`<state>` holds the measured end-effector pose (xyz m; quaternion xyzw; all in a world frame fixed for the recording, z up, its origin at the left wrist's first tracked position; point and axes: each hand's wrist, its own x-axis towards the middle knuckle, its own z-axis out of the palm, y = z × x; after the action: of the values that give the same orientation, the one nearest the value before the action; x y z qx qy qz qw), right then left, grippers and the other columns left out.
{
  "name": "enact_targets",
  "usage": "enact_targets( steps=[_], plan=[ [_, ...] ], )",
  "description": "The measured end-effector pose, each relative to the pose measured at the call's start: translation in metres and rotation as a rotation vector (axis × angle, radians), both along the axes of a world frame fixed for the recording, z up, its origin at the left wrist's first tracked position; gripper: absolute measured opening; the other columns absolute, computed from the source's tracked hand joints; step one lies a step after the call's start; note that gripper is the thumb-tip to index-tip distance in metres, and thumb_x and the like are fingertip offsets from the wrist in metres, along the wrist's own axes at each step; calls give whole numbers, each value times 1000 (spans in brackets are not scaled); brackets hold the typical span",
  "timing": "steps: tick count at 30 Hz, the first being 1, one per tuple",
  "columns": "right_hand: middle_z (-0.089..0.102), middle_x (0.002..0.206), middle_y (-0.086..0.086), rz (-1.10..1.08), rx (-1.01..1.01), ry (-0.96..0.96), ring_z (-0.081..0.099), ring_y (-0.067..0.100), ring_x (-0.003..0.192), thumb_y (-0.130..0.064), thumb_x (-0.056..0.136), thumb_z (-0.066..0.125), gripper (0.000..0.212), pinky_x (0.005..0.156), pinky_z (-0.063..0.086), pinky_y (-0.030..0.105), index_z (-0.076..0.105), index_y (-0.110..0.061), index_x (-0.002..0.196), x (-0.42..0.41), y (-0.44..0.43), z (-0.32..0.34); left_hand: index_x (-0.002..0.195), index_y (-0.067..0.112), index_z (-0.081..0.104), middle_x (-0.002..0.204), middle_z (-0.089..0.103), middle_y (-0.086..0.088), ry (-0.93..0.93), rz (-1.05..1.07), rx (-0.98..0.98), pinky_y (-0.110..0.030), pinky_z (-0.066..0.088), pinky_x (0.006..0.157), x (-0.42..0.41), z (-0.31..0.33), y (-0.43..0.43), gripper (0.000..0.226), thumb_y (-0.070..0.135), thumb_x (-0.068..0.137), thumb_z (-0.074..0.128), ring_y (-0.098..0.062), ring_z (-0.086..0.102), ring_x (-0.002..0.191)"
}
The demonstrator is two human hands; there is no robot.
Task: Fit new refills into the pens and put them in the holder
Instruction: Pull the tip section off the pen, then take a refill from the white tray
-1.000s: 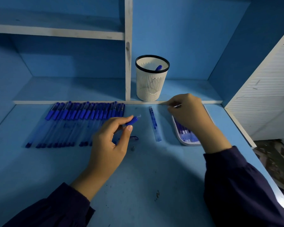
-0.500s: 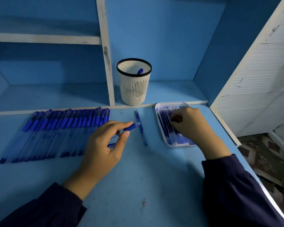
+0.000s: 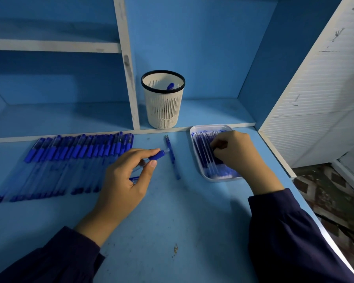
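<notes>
We see a blue desk top (image 3: 172, 221) running back to a white strip (image 3: 49, 136), behind which the mesh holder (image 3: 164, 111) stands on the shelf floor (image 3: 213, 113). Left of the holder and nearer to us, a row of pens (image 3: 70, 164) lies side by side. Just in front of the holder lies a single refill (image 3: 172, 158). Right of the holder, against the strip, sits a white tray (image 3: 211, 127). Well in front of the holder we spot a brown speck (image 3: 175, 249).

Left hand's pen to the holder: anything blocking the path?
Nothing visible blocks it. The left hand holds the pen in front of the holder, whose top is open with a stored pen inside. A loose refill lies flat on the desk just right of that line, and the shelf divider stands left of the holder.
</notes>
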<state>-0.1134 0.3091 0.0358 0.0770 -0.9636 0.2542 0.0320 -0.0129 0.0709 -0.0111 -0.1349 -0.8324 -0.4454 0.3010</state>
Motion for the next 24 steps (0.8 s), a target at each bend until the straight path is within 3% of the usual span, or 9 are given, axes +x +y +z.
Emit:
enact_targets(
  steps=[3, 5, 9, 13, 24],
  plan=[
    [65, 71, -4, -30, -206, -90, 56, 1, 59, 2, 79, 57, 30, 52, 37, 7, 76, -19, 89, 3, 0, 6, 119, 22, 66, 103, 60, 30, -8, 0, 7, -21, 57, 72, 0, 0, 0, 24, 25, 97, 58, -6, 64, 89],
    [63, 66, -8, -25, -387, -141, 49, 1, 49, 0, 83, 58, 28, 46, 36, 6, 76, -21, 87, 6, -1, 11, 120, 22, 66, 104, 61, 30, -1, 0, 7, -17, 55, 73, 0, 0, 1, 24, 23, 97, 59, -3, 65, 89],
    [65, 72, 2, 31, -817, -240, 49, 12, 61, 1, 87, 61, 22, 63, 44, 22, 75, -16, 87, 15, -16, 16, 120, 19, 65, 104, 64, 19, 31, -1, -12, -13, 50, 79, 0, 2, 1, 25, 24, 97, 57, -6, 64, 89],
    [64, 76, 7, -50, -1264, -293, 53, 14, 63, 5, 85, 64, 10, 66, 45, 20, 68, -4, 87, 25, -42, 12, 120, 15, 67, 100, 66, 13, 30, -4, -14, -13, 49, 79, -1, 1, 1, 26, 22, 97, 57, -9, 63, 85],
    [64, 79, 9, -143, -1497, -229, 54, 15, 67, 7, 85, 63, 12, 68, 47, 22, 65, 4, 96, 30, -58, -2, 120, 11, 68, 98, 68, 2, 29, -17, -10, -21, 53, 77, 0, 0, 0, 26, 20, 97, 58, -13, 63, 85]
  ],
)
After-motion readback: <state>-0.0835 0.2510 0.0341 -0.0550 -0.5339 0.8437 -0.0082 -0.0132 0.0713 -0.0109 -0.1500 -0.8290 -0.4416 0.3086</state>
